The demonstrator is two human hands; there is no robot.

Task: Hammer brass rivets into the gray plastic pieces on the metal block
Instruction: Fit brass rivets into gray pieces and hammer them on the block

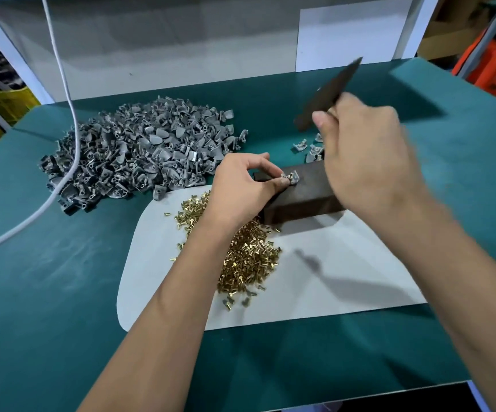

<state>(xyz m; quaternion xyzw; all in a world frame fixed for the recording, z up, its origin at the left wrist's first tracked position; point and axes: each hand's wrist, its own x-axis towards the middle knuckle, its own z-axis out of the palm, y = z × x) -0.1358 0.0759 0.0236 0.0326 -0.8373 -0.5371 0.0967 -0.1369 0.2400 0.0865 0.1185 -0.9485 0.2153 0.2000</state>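
Head view: a gray plastic piece (pixel 292 177) is held on top of the metal block (pixel 303 197), pinched by the fingertips of the left hand (pixel 240 185). A dark hammer (pixel 328 95), blurred, is gripped above the block in the right hand (pixel 365 150). Brass rivets (pixel 246 257) are heaped on a white sheet (pixel 344 281); a large pile of gray pieces (pixel 139 150) is seen on the green table (pixel 47 292).

Gray piece held on the metal block (pixel 306 200)

A gray plastic piece (pixel 292 177) is pinched by the left hand (pixel 242 181); a blurred hammer (pixel 327 95) is gripped by the right hand (pixel 365 150).
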